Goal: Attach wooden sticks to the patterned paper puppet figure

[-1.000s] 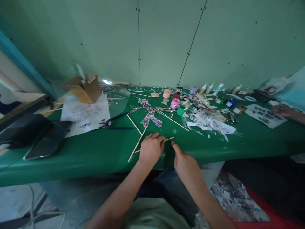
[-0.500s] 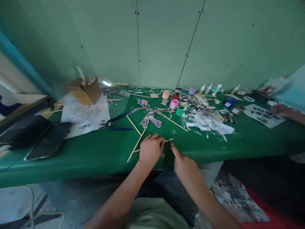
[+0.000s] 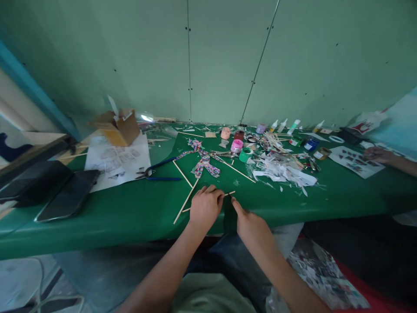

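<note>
My left hand rests curled on the near edge of the green table, pressing down on a thin wooden stick that pokes out to its right. Close to the stick's free end, my right hand has its fingers pinched together at the table edge; what they pinch is too small to make out. A longer stick lies slanted just left of my left hand. Beyond both hands lies a colourful paper-covered stick figure.
Blue-handled pliers, printed sheets, a cardboard box and two dark tablets lie to the left. Paint pots, glue bottles, scissors and paper scraps crowd the right. Another person's hand rests on a sheet at far right.
Both hands stay at the table edge on the short stick. My right hand's fingertips have shifted slightly toward the stick's end. The camera has tilted a little.
</note>
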The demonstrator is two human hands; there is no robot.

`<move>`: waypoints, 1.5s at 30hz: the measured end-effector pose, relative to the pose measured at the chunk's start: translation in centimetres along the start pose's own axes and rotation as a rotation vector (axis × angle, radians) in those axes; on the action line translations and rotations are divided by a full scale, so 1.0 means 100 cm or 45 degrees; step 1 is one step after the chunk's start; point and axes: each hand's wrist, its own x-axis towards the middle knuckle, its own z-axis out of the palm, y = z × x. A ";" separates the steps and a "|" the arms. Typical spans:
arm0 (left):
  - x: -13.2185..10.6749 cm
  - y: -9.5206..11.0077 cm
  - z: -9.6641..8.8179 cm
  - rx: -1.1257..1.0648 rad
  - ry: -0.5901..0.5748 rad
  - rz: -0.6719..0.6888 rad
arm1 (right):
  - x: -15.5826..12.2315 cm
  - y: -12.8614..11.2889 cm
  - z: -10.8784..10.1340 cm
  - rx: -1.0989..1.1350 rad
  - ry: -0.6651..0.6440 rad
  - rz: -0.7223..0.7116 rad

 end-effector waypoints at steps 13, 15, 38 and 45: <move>0.000 0.000 0.000 -0.013 -0.013 -0.014 | 0.001 -0.001 -0.006 -0.033 -0.036 -0.036; 0.001 0.001 -0.001 -0.010 -0.015 -0.024 | 0.001 -0.001 -0.007 -0.032 -0.043 -0.035; 0.000 0.001 -0.001 -0.021 -0.016 -0.037 | 0.004 0.000 -0.007 -0.027 -0.048 -0.059; 0.000 0.001 -0.002 -0.023 -0.017 -0.023 | 0.003 -0.002 -0.011 -0.030 -0.072 -0.060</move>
